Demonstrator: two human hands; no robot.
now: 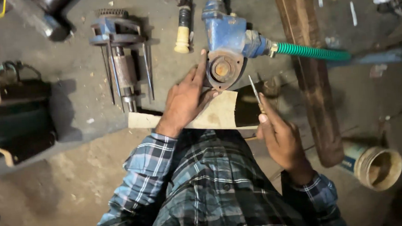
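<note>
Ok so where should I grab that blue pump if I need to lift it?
Probably by the blue pump body, coming from above. It is the blocky middle part. The round flange is pressed onto the sheet by the left hand, and the green hose blocks its right side.

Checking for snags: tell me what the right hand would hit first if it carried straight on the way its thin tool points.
The right hand points its thin metal tool up-left; the blue pump's rusty round flange probably comes first, though depth is unclear.
</note>
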